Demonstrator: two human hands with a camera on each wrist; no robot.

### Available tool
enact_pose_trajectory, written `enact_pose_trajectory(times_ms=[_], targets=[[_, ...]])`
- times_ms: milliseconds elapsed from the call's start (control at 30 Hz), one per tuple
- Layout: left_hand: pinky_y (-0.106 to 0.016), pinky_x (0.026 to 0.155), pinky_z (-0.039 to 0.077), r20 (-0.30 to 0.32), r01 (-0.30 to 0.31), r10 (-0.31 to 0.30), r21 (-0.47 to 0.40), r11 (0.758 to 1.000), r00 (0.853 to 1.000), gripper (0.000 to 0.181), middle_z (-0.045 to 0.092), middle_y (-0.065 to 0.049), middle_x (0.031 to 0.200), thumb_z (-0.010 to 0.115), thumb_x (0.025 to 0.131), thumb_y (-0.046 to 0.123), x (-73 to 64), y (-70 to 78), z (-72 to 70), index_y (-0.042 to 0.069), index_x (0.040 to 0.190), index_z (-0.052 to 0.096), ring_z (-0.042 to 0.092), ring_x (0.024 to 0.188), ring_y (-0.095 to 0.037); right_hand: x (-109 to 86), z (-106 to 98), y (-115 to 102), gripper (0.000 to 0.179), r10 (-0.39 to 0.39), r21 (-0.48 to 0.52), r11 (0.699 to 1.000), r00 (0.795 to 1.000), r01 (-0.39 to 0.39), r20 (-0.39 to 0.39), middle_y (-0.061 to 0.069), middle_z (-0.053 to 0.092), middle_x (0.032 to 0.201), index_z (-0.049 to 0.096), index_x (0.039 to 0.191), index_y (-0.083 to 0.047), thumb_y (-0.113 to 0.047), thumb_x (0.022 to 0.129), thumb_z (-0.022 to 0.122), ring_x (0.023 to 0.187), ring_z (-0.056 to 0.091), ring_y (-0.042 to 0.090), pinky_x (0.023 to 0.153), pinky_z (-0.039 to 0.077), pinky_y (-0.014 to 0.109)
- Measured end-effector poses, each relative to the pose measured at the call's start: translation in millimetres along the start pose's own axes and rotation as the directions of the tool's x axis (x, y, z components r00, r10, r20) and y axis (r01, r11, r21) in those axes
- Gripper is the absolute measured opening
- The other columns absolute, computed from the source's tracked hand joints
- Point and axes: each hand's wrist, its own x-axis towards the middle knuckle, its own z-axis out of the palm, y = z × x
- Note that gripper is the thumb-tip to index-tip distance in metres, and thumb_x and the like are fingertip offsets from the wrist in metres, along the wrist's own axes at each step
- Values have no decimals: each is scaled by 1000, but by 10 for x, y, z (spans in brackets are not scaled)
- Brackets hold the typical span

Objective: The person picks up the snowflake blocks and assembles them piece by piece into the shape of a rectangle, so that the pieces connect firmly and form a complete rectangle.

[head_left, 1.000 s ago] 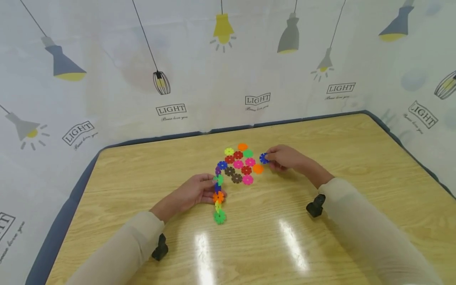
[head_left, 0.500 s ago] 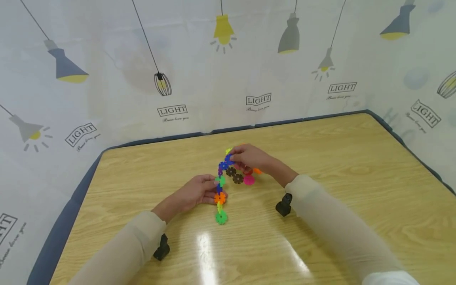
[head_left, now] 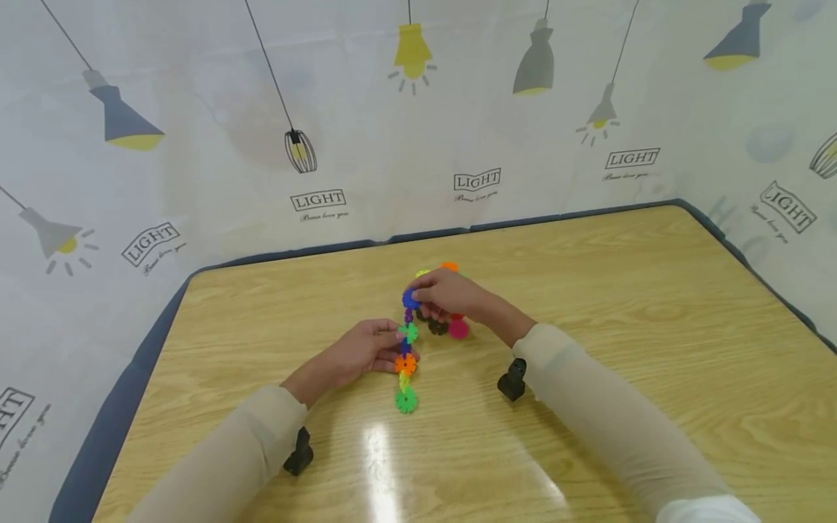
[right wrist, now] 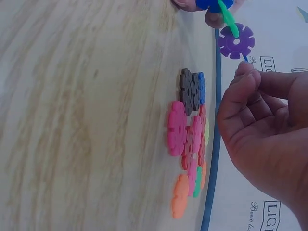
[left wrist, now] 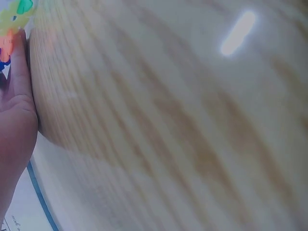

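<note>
A chain of notched plastic snowflake discs runs up from a green disc (head_left: 406,400) through an orange disc (head_left: 405,365) to a purple disc (right wrist: 226,43). My left hand (head_left: 356,356) pinches the chain at its middle green disc (head_left: 412,333), with the lower fingers behind it. At the chain's upper end, my right hand (head_left: 454,296) pinches a blue disc (head_left: 410,299) between thumb and fingertips. In the right wrist view that blue disc is mostly hidden by the fingertips and shows only as a thin edge right at the purple disc.
Loose discs lie flat on the wooden table (head_left: 588,305) under and behind the right hand, among them a pink disc (right wrist: 176,129), a dark brown disc (right wrist: 186,94) and an orange disc (right wrist: 180,197). A printed lamp-pattern curtain (head_left: 366,94) hangs behind the table's far edge.
My right hand has carried the blue disc leftward from the right of the pile to the chain's upper end, now covering part of the pile. The left hand has barely moved.
</note>
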Motion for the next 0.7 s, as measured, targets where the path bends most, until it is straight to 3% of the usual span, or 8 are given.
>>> enact_pose_trajectory(times_ms=[333, 700], targets=[[-29, 75, 58, 27, -19, 18, 14, 1000, 999, 21, 72, -15, 106, 41, 106, 16, 11, -17, -13, -1, 110, 52, 70, 85, -17, -5, 31, -31, 25, -32, -109, 993, 999, 32, 1, 2, 55, 65, 65, 117, -5, -15, 102, 48, 49, 43, 12, 47, 39, 25], [-28, 74, 58, -11, -20, 20, 62, 998, 1000, 23, 71, -19, 108, 40, 106, 14, 15, -24, 19, -5, 114, 51, 70, 87, -17, -4, 30, -52, 29, -28, -143, 989, 1000, 29, 9, 2, 51, 58, 64, 122, -2, -13, 100, 50, 43, 34, 12, 45, 33, 24]])
